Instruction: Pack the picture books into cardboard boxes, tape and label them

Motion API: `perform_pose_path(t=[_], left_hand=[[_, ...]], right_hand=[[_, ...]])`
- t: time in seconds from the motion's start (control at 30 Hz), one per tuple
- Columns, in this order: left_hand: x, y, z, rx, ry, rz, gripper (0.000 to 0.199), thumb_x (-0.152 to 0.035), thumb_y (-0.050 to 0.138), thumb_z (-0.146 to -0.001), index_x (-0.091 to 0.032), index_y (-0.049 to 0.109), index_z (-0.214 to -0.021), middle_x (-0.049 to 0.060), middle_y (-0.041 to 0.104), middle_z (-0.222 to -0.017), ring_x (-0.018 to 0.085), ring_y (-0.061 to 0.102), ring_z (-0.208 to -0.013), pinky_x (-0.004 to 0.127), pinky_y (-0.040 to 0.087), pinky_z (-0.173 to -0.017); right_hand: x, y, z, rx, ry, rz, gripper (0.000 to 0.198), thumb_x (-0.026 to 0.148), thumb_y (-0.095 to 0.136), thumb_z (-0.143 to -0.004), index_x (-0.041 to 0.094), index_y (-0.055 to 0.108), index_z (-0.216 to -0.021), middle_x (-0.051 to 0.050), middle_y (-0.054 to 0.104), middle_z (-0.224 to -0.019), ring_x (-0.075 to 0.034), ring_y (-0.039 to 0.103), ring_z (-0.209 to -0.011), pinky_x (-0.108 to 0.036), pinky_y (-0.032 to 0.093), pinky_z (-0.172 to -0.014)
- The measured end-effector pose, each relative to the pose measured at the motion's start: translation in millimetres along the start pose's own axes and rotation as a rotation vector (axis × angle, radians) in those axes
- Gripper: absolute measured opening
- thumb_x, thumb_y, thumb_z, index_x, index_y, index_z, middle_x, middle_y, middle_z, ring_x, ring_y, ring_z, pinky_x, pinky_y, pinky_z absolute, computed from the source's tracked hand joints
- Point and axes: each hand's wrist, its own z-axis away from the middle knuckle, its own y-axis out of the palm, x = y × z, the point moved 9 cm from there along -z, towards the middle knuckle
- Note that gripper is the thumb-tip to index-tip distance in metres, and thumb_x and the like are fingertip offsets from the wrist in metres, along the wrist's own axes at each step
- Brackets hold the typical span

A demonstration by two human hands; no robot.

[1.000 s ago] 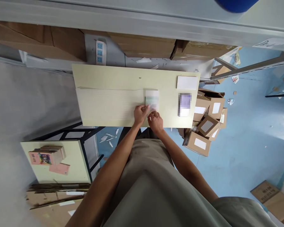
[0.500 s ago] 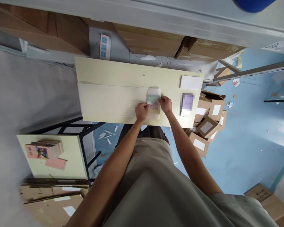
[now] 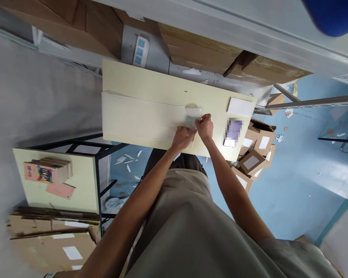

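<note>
On the pale yellow table lies a long, translucent white wrapping sheet [image 3: 142, 117]. At its right end is a small flat booklet-like item [image 3: 193, 114], white and pale green where it shows. My left hand [image 3: 184, 138] lies across the lower part of this item, fingers closed at the sheet over it. My right hand [image 3: 205, 127] pinches at the item's right edge, its fingertips close to the left hand's. Both hands hide much of the item, and the exact edge they pinch is hard to make out.
Right on the table [image 3: 162, 83] are a white flat block [image 3: 240, 106] and a blurred purple item [image 3: 233, 131]. Cardboard boxes [image 3: 251, 162] are heaped beyond the right edge. A power strip [image 3: 140, 51] lies behind. Books [image 3: 48, 170] sit on a lower left table.
My left hand has moved right across the item, covering its lower part. My right hand has turned inward, bringing the fingertips together. The view has tilted slightly.
</note>
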Motion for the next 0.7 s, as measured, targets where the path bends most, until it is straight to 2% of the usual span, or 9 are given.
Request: perform_pose_path(t=[0.07,0.17,0.27,0.33,0.4,0.47,0.5,0.57,0.7], left_hand=[[-5.1,3.1,5.5,0.013,0.045,-0.038,0.034,-0.043,0.085,-0.088,-0.018,0.075,-0.109,0.017,0.07,-0.123,0.037,0.065,-0.124,0.048,0.053,-0.112],[-5.2,3.2,10.9,-0.034,0.058,-0.049,0.032,-0.033,0.082,-0.088,-0.018,0.073,-0.115,0.019,0.067,-0.13,0.036,0.066,-0.12,0.049,0.054,-0.112],[-4.5,3.0,13.1,-0.07,0.087,-0.017,0.024,-0.026,0.074,-0.093,-0.018,0.073,-0.116,0.019,0.067,-0.129,0.035,0.065,-0.124,0.049,0.053,-0.115],[-4.7,3.6,13.4,-0.06,0.118,0.014,0.022,-0.027,0.072,-0.095,-0.019,0.072,-0.116,0.018,0.068,-0.126,0.036,0.063,-0.131,0.049,0.052,-0.117],[-4.9,2.9,13.9,-0.044,0.148,0.043,0.021,-0.029,0.069,-0.099,-0.019,0.072,-0.117,0.018,0.07,-0.126,0.036,0.061,-0.135,0.049,0.052,-0.118],[-6.5,2.0,15.8,-0.022,0.189,0.059,0.021,-0.029,0.063,-0.103,-0.019,0.072,-0.12,0.018,0.071,-0.127,0.035,0.059,-0.138,0.048,0.05,-0.12],[-7.5,1.7,17.6,-0.011,0.21,0.064,0.023,-0.029,0.059,-0.105,-0.02,0.072,-0.122,0.017,0.072,-0.127,0.034,0.058,-0.14,0.047,0.049,-0.122],[-8.0,1.0,22.5,0.002,0.234,0.085,0.028,-0.031,0.053,-0.108,-0.02,0.072,-0.126,0.017,0.073,-0.128,0.032,0.056,-0.143,0.046,0.047,-0.124],[8.6,-3.2,33.7,-0.045,0.11,0.185,0.037,-0.041,0.048,-0.113,-0.018,0.075,-0.121,0.019,0.074,-0.129,0.033,0.063,-0.136,0.045,0.051,-0.119]], right_hand=[[3.5,1.3,2.0,0.028,-0.002,0.009,0.028,0.031,0.062,-0.098,0.026,0.049,-0.122,-0.006,0.077,-0.096,-0.027,0.074,-0.089,-0.042,0.058,-0.085],[18.7,-6.4,9.4,0.018,-0.076,0.059,0.033,0.033,0.062,-0.101,0.024,0.051,-0.13,-0.01,0.078,-0.106,-0.028,0.075,-0.094,-0.044,0.06,-0.086],[56.4,-19.8,20.1,-0.019,-0.347,0.181,0.043,0.038,0.064,-0.103,0.022,0.057,-0.142,-0.018,0.071,-0.14,-0.034,0.068,-0.127,-0.053,0.059,-0.103],[84.0,-10.0,27.6,0.142,-0.598,0.272,0.045,0.04,0.072,-0.099,0.024,0.065,-0.141,-0.015,0.067,-0.15,-0.036,0.057,-0.146,-0.058,0.05,-0.12],[97.6,9.7,32.0,0.41,-0.774,0.355,0.035,0.038,0.082,-0.093,0.027,0.077,-0.126,-0.009,0.074,-0.139,-0.036,0.057,-0.146,-0.06,0.037,-0.132],[98.6,24.9,25.4,0.609,-0.827,0.441,0.018,0.03,0.086,-0.087,0.028,0.083,-0.105,-0.004,0.081,-0.12,-0.034,0.065,-0.136,-0.06,0.029,-0.136],[97.3,30.0,17.9,0.664,-0.824,0.484,0.013,0.025,0.086,-0.084,0.028,0.083,-0.096,-0.003,0.082,-0.112,-0.033,0.068,-0.13,-0.06,0.028,-0.136],[96.0,36.6,0.3,0.722,-0.805,0.55,0.015,0.018,0.087,-0.078,0.027,0.083,-0.089,-0.002,0.083,-0.101,-0.033,0.071,-0.12,-0.061,0.03,-0.134],[101.2,40.6,-33.7,0.754,-0.721,0.515,0.03,0.01,0.092,-0.067,0.026,0.085,-0.092,-0.002,0.083,-0.091,-0.033,0.074,-0.107,-0.056,0.048,-0.118]])
